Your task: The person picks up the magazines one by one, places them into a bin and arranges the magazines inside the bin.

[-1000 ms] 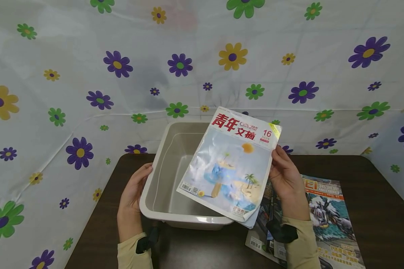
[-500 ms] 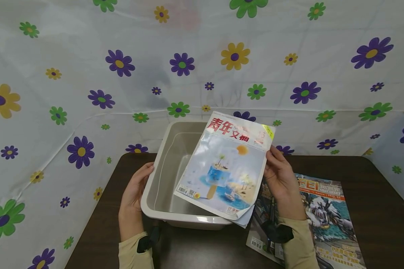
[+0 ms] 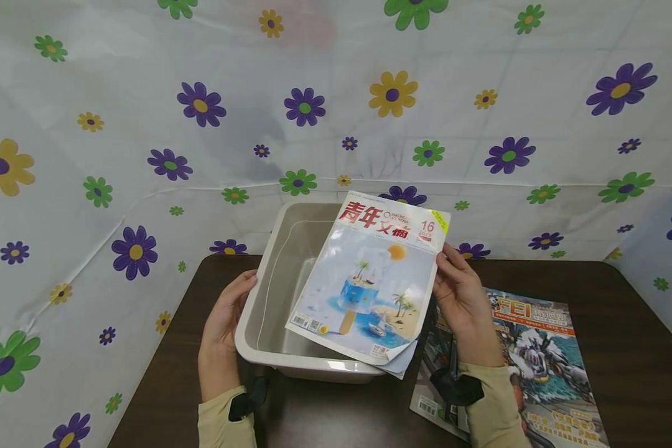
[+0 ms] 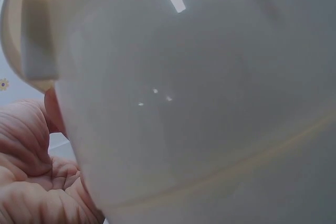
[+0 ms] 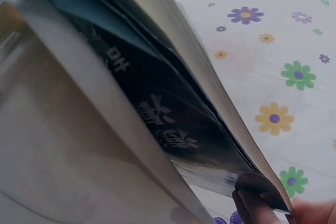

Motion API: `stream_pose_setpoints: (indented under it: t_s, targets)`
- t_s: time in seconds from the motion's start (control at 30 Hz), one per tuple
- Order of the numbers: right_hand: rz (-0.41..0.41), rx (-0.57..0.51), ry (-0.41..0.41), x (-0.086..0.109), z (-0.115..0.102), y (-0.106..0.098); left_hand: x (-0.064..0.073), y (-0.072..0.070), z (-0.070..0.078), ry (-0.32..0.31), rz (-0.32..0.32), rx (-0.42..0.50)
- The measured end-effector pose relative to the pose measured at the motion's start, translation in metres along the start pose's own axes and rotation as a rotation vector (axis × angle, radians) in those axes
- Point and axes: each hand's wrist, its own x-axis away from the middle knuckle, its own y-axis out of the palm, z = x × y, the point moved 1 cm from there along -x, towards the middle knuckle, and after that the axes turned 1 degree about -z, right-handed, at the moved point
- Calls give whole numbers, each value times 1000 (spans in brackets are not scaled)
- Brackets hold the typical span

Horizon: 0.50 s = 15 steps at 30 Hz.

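Note:
A magazine [image 3: 364, 280] with red title lettering and an ice-pop picture lies slanted over the right part of a grey-beige plastic basin [image 3: 274, 292]. My right hand [image 3: 463, 295] pinches its right edge, thumb on the cover. Under its lower corner pokes out a pale blue sheet or cover. In the right wrist view, the dark underside [image 5: 157, 87] of the magazine and its page edges show close above the basin rim [image 5: 100, 98]. My left hand [image 3: 223, 323] holds the basin's left rim, its fingers against the outer wall [image 4: 173, 129] in the left wrist view.
Several other magazines [image 3: 554, 361] lie overlapping on the dark brown table [image 3: 336, 417] at the right, partly beneath my right forearm. Behind the table hangs a white flower-patterned cloth [image 3: 325, 74]. Each wrist wears a black strap [image 3: 246, 404].
My right hand has moved left and slightly down with the magazine, which now covers more of the basin. The left hand stays on the rim, and the basin hardly shifts.

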Motion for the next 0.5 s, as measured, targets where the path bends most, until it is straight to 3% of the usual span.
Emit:
stream_pose_setpoints:
  t_s: [0.2,0.5]
  targets:
    - [-2,31,0,1,4,0,0,0,0,-8,26,-18]
    - [-18,25,4,-1,8,1,0,0,1,-1,3,-24]
